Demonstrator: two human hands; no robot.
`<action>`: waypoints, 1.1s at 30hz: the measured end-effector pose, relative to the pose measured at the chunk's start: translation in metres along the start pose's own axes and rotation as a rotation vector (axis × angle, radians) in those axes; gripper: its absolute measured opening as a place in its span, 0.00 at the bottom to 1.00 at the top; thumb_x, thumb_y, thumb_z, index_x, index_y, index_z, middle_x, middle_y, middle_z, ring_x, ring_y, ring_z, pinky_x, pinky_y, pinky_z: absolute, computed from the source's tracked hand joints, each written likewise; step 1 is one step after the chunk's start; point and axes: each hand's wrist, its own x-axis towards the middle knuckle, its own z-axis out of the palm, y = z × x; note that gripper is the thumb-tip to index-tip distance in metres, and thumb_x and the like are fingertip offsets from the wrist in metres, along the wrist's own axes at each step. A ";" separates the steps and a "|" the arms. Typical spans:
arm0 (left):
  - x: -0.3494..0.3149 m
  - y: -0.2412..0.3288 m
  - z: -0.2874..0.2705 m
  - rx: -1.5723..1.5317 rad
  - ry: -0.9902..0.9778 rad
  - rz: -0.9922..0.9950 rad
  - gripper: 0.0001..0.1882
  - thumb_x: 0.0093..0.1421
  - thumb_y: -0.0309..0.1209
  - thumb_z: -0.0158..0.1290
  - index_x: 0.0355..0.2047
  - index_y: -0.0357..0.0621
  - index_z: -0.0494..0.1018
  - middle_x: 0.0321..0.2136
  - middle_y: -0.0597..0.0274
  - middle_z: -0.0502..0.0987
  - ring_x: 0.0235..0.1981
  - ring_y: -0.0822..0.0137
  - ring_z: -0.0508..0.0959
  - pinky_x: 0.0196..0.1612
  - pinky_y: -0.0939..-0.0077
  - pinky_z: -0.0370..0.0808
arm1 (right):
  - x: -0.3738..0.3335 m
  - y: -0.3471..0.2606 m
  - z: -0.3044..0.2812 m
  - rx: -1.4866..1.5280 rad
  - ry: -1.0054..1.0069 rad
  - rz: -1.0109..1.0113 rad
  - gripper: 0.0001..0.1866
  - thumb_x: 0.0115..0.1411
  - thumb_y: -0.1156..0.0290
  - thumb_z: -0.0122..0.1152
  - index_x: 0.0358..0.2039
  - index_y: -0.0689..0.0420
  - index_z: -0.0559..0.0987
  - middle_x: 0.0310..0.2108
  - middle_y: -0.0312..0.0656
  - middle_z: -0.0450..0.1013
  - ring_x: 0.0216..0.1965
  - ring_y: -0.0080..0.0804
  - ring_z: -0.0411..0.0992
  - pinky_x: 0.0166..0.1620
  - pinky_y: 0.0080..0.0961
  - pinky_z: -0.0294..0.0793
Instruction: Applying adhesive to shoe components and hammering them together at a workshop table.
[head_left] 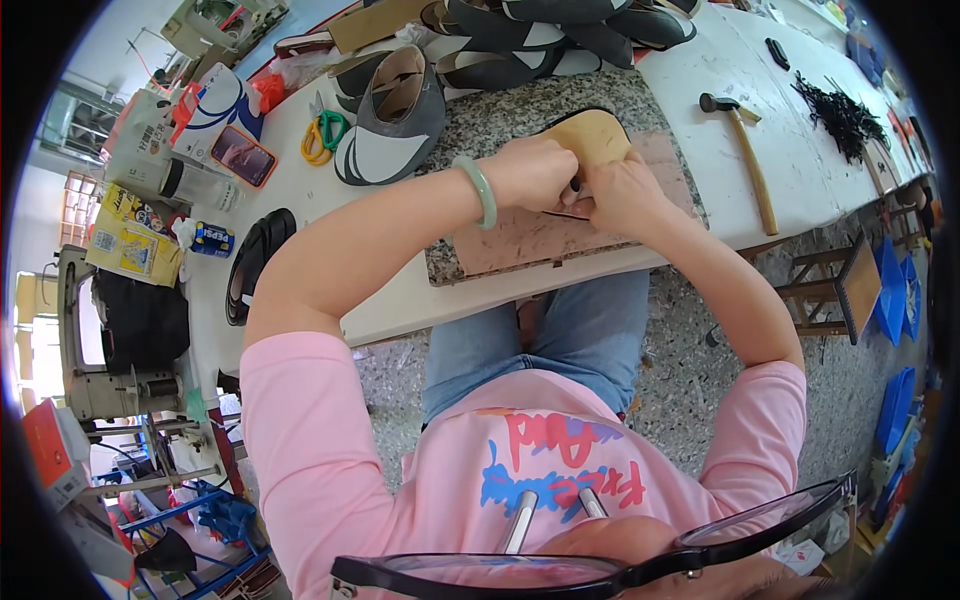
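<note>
A tan, rounded shoe piece [592, 132] with a dark edge is held above a granite slab [480, 118]. Both my hands grip its near end, close together. My left hand [540, 174], with a green bangle on the wrist, is closed at its left side, the fingertips curled under and partly hidden. My right hand [624, 190] is closed on its right side, thumb and fingers pinching the edge. Something small and dark shows between the hands, too hidden to name. Under them, a pinkish worn board [510, 244] lies on the slab.
Grey-and-white shoe uppers [393, 125] stand left of the slab, with more piled behind. Scissors [325, 135], a phone [243, 156], a jar and a can [212, 239] lie farther left. On the right are a hammer [748, 160] and a heap of black strips [838, 118].
</note>
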 end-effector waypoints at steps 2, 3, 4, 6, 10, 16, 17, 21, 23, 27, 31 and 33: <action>-0.002 0.002 -0.001 0.045 -0.005 -0.020 0.09 0.48 0.35 0.60 0.25 0.41 0.78 0.24 0.50 0.79 0.30 0.51 0.79 0.33 0.61 0.75 | -0.003 -0.003 -0.001 0.152 0.130 0.024 0.08 0.51 0.70 0.59 0.29 0.62 0.76 0.33 0.47 0.76 0.33 0.43 0.77 0.49 0.37 0.66; -0.004 0.001 -0.001 0.065 -0.003 -0.039 0.10 0.48 0.35 0.60 0.26 0.41 0.78 0.24 0.50 0.79 0.30 0.51 0.79 0.33 0.61 0.75 | -0.004 -0.003 0.003 0.121 0.186 -0.029 0.08 0.51 0.73 0.57 0.30 0.63 0.76 0.37 0.46 0.74 0.37 0.43 0.76 0.50 0.36 0.66; -0.007 -0.001 -0.001 0.062 0.025 -0.031 0.10 0.48 0.34 0.60 0.26 0.41 0.78 0.24 0.49 0.79 0.30 0.51 0.79 0.33 0.61 0.75 | -0.006 -0.003 0.010 0.096 0.250 -0.089 0.07 0.51 0.75 0.55 0.31 0.63 0.75 0.41 0.46 0.73 0.40 0.42 0.75 0.51 0.36 0.66; -0.014 -0.004 0.004 0.061 0.084 -0.037 0.10 0.47 0.34 0.59 0.27 0.40 0.78 0.25 0.48 0.79 0.31 0.50 0.80 0.33 0.60 0.76 | -0.016 0.002 0.020 0.039 0.334 -0.285 0.09 0.50 0.78 0.53 0.34 0.62 0.76 0.49 0.44 0.68 0.50 0.41 0.70 0.54 0.40 0.64; -0.001 -0.001 0.004 -0.077 0.139 0.061 0.11 0.46 0.33 0.61 0.24 0.36 0.77 0.25 0.43 0.78 0.31 0.47 0.78 0.35 0.59 0.75 | -0.035 0.014 0.011 -0.174 0.386 -0.465 0.11 0.50 0.74 0.54 0.35 0.54 0.79 0.56 0.38 0.64 0.63 0.41 0.56 0.62 0.54 0.47; -0.030 -0.018 -0.001 -0.862 -0.069 0.035 0.18 0.50 0.39 0.65 0.35 0.38 0.80 0.30 0.67 0.79 0.35 0.77 0.75 0.40 0.78 0.72 | -0.043 -0.018 -0.032 0.026 0.447 -0.561 0.13 0.43 0.74 0.64 0.33 0.56 0.78 0.51 0.40 0.67 0.59 0.45 0.60 0.62 0.50 0.49; -0.041 -0.011 -0.012 -0.983 -0.049 0.057 0.18 0.51 0.39 0.64 0.36 0.37 0.79 0.30 0.67 0.79 0.36 0.77 0.75 0.40 0.78 0.72 | -0.043 -0.013 -0.035 0.053 0.514 -0.610 0.14 0.42 0.75 0.65 0.33 0.57 0.78 0.49 0.41 0.68 0.57 0.45 0.62 0.61 0.49 0.53; -0.063 -0.009 -0.022 -1.445 0.053 0.168 0.16 0.56 0.36 0.62 0.39 0.36 0.79 0.33 0.66 0.80 0.37 0.78 0.76 0.41 0.82 0.73 | -0.059 -0.004 -0.054 0.727 0.454 -0.487 0.11 0.46 0.80 0.63 0.33 0.61 0.76 0.43 0.45 0.67 0.44 0.38 0.66 0.50 0.33 0.64; -0.083 -0.001 -0.030 -1.601 0.051 0.219 0.15 0.57 0.34 0.61 0.39 0.35 0.79 0.34 0.65 0.80 0.38 0.78 0.76 0.43 0.82 0.72 | -0.060 -0.006 -0.063 0.967 0.440 -0.458 0.09 0.48 0.81 0.62 0.32 0.62 0.75 0.41 0.46 0.66 0.40 0.34 0.65 0.46 0.27 0.66; -0.095 0.025 -0.041 -1.462 0.035 0.440 0.13 0.57 0.27 0.59 0.42 0.34 0.78 0.36 0.62 0.81 0.37 0.76 0.78 0.44 0.81 0.73 | -0.058 -0.006 -0.081 0.972 0.180 -0.647 0.07 0.49 0.83 0.60 0.30 0.61 0.78 0.31 0.41 0.71 0.35 0.29 0.67 0.42 0.27 0.63; -0.083 0.006 -0.053 -0.711 -0.126 0.376 0.10 0.55 0.22 0.57 0.38 0.36 0.79 0.33 0.58 0.82 0.36 0.73 0.79 0.43 0.79 0.73 | -0.053 -0.011 -0.097 0.352 0.058 -0.647 0.09 0.45 0.83 0.61 0.27 0.56 0.81 0.27 0.36 0.73 0.32 0.30 0.70 0.45 0.35 0.58; -0.054 0.004 -0.052 -0.172 0.114 0.316 0.10 0.49 0.22 0.56 0.33 0.41 0.79 0.29 0.57 0.80 0.33 0.60 0.79 0.39 0.69 0.75 | -0.057 -0.006 -0.073 -0.019 0.277 -0.527 0.05 0.45 0.76 0.59 0.25 0.56 0.80 0.33 0.36 0.72 0.38 0.30 0.72 0.45 0.36 0.58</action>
